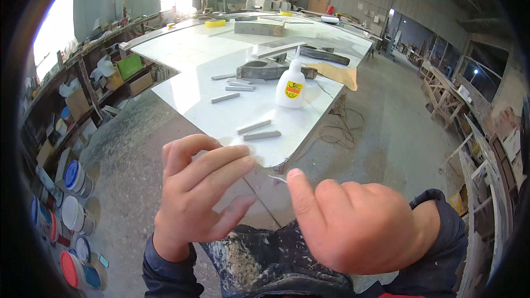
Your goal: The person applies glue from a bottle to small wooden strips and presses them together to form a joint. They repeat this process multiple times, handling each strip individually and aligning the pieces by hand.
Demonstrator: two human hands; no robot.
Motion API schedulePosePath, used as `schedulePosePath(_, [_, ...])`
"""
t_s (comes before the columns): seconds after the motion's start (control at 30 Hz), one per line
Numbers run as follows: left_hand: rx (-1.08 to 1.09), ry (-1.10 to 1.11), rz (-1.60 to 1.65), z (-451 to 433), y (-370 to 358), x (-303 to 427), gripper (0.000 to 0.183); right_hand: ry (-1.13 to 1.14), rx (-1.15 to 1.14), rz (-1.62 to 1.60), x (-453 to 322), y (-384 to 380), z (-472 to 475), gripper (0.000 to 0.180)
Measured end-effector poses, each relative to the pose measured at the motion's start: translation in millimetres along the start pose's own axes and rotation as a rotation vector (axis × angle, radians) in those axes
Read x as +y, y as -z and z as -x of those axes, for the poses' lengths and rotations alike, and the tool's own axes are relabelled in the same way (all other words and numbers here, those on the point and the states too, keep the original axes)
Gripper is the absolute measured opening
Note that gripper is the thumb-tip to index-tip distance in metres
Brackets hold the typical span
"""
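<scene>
My left hand (203, 194) is spread beside the near corner of a glossy white slab (194, 103), its fingertips close to the edge and nothing visible in it. To the right, my right hand (356, 219) is curled, with a thin whitish sliver (277, 178) between index finger and a hidden thumb. Two short grey strips (261, 135) lie near that corner. Farther back are several more grey strips (225, 98) and a white squeeze bottle (291, 87) with a pointed nozzle, standing upright. Behind it lie dark clamp-like tools (265, 70) and a tan sheet (337, 74).
A grey block (259, 28) and a yellow tape roll (215, 23) are at the slab's far part. Lidded buckets (78, 215) stand on the floor at left, below cluttered shelves (120, 78). A cord (341, 132) lies on the floor right of the slab.
</scene>
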State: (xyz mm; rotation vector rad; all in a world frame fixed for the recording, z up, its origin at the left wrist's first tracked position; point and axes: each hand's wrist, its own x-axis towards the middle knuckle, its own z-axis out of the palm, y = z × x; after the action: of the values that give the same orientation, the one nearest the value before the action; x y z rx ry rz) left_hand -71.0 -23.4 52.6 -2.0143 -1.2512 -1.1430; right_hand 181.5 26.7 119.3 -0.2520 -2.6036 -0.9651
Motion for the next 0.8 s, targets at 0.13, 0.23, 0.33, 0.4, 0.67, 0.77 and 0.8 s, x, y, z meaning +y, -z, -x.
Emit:
schedulePosePath(0.13, [-0.008, 0.004, -0.010, -0.3, 0.3, 1.8, 0.046, 0.009, 0.030, 0.026, 0.7, -3.7, -1.2, 0.039])
schedulePosePath(0.23, [-0.037, 0.009, -0.019, -4.5, -4.8, 6.1, 0.046, -0.009, -0.002, -0.004, 9.6, -3.0, 1.7, 0.035])
schedulePosePath(0.33, [-0.058, 0.012, -0.018, -10.0, -2.8, 9.7, 0.045, -0.020, -0.029, -0.022, 11.4, -1.3, 3.9, 0.037])
schedulePosePath(0.4, [-0.081, 0.020, -0.054, -12.2, 3.6, 12.1, 0.046, -0.002, -0.018, -0.042, 12.7, 0.2, 5.9, 0.037])
schedulePosePath(0.67, [-0.127, 0.019, -0.102, -19.3, 0.2, 14.4, 0.046, -0.021, -0.001, -0.085, 25.7, -11.6, 7.3, 0.035])
schedulePosePath(0.77, [-0.155, 0.012, -0.141, -21.0, 9.9, 20.1, 0.048, 0.013, -0.020, -0.124, 25.5, -6.9, 12.3, 0.035])
schedulePosePath(0.8, [-0.139, -0.017, -0.143, -21.4, 13.5, 22.6, 0.049, 0.016, 0.006, -0.122, 26.8, -7.7, 12.9, 0.035])
